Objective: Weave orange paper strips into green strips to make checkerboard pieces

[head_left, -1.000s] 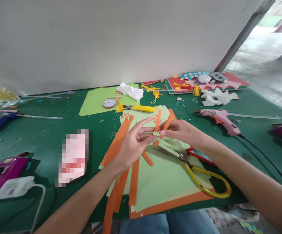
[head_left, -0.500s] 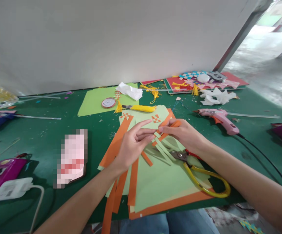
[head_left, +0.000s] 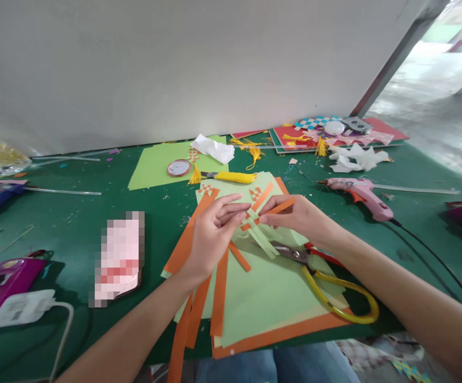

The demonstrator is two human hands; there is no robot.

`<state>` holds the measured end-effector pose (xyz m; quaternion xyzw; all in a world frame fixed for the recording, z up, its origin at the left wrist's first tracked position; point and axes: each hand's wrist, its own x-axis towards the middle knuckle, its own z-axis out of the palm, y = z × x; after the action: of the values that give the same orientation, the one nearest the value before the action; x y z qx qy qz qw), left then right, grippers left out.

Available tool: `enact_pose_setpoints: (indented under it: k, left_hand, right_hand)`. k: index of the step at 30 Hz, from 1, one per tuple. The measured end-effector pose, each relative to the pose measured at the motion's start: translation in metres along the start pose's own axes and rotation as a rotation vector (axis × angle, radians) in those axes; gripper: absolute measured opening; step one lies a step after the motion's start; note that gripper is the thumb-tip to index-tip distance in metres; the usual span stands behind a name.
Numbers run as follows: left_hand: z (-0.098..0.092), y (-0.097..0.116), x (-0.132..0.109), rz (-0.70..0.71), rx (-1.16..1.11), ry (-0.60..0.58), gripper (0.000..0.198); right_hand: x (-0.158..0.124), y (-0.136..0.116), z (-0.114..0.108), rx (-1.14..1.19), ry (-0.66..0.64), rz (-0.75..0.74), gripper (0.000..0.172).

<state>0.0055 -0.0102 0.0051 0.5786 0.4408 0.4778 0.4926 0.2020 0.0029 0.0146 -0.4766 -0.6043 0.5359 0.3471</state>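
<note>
Between my hands is a small weave of orange and light green paper strips (head_left: 263,240), held over a stack of green paper (head_left: 278,298). My left hand (head_left: 218,229) pinches its left side between thumb and fingers. My right hand (head_left: 294,215) pinches the right side, where an orange strip (head_left: 280,206) runs along the fingers. Scissors (head_left: 296,255) with red and yellow handles lie on the paper just below the right hand. Loose orange strips (head_left: 199,314) lie under and beside the left wrist. Small woven orange pieces (head_left: 255,193) rest behind the hands.
A yellow utility knife (head_left: 234,177) lies beyond the hands. To the right is a pink glue gun (head_left: 364,194) with its cable; to the left, a blurred-out phone (head_left: 119,260) and a purple device (head_left: 11,282). Crumpled tissue (head_left: 356,158) and red card (head_left: 290,133) sit along the back.
The woven strips have turned a little, so the crossing and an upward orange end now show between my hands. Both hands keep hold, with the fingers slightly shifted.
</note>
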Motion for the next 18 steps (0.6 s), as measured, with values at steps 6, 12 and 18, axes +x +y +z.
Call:
enact_pose_setpoints:
  k: [6, 12, 18]
  left_hand:
    - [0.0000, 0.0009, 0.0009, 0.040, 0.004, 0.075, 0.031]
    - [-0.0001, -0.0010, 0.0009, 0.063, 0.007, 0.069, 0.030]
    - [0.0004, -0.0018, 0.0002, 0.066, 0.029, 0.048, 0.029]
  right_hand:
    - [0.0002, -0.0005, 0.0026, 0.013, 0.012, 0.000, 0.025]
    - [0.0002, 0.0004, 0.0042, -0.059, 0.012, 0.018, 0.020]
    - [0.0002, 0.0019, 0.0027, 0.029, -0.035, 0.008, 0.025]
